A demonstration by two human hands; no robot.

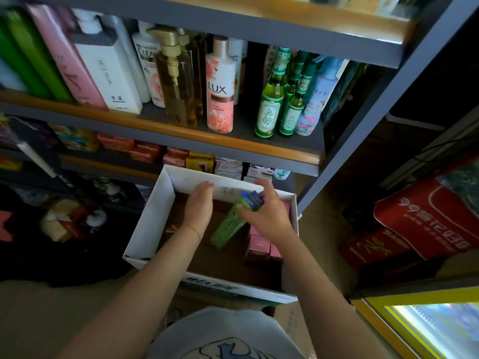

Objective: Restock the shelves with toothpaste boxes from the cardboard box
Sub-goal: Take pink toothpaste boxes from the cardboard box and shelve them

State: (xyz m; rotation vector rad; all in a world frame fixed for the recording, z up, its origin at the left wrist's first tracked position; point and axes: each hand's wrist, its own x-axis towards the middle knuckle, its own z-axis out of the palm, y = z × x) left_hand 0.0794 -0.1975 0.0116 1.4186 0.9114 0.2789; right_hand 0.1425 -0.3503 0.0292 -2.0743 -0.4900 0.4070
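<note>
A white-walled cardboard box [153,218] stands open on the floor below the shelves. My right hand [269,216] grips the upper end of a green toothpaste box [228,228], which tilts up out of the cardboard box. My left hand [198,206] reaches into the box with its fingers bent downward near the far wall; whether it holds anything is hidden. Several pink toothpaste boxes [261,246] stand at the right side inside the cardboard box.
The shelf unit [181,130] above holds shampoo and body wash bottles [220,86] and green glass bottles [269,99]. A lower shelf carries small soap boxes [199,161]. Red bags [427,218] lie at the right, and a yellow-framed glass case [427,330] stands at the bottom right.
</note>
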